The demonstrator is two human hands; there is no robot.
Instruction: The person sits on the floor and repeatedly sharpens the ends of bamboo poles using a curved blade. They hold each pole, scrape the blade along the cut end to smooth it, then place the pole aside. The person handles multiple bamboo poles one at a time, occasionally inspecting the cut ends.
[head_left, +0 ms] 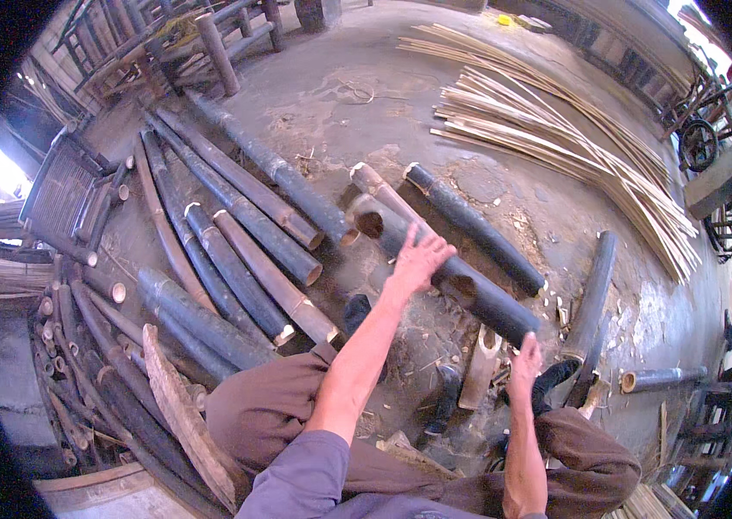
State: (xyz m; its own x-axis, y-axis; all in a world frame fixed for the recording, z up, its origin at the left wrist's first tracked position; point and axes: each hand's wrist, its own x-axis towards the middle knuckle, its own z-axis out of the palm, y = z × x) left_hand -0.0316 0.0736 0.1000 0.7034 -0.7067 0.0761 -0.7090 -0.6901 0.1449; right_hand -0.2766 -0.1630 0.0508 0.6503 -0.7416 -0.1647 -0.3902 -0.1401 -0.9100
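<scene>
A dark bamboo pole (501,303) with cut openings slants across the middle, its upper left end blurred. My left hand (422,259) lies across its upper half, fingers curved over the far side. At the pole's lower right end, my right hand (525,359) grips the rim with its fingers pointing up. Beyond the pole, another dark bamboo length (474,227) rests on the ground. A pale brown bamboo length (383,192) lies partly hidden behind the pole I hold. Below it, near my feet, stands a short split bamboo piece (480,368).
Several bamboo poles (245,208) lie fanned out on the left, with more stacked (106,363) beside my leg. Long pale bamboo strips (556,143) spread across the floor at the back right. A bamboo chair (67,195) stands far left. Shavings litter the ground.
</scene>
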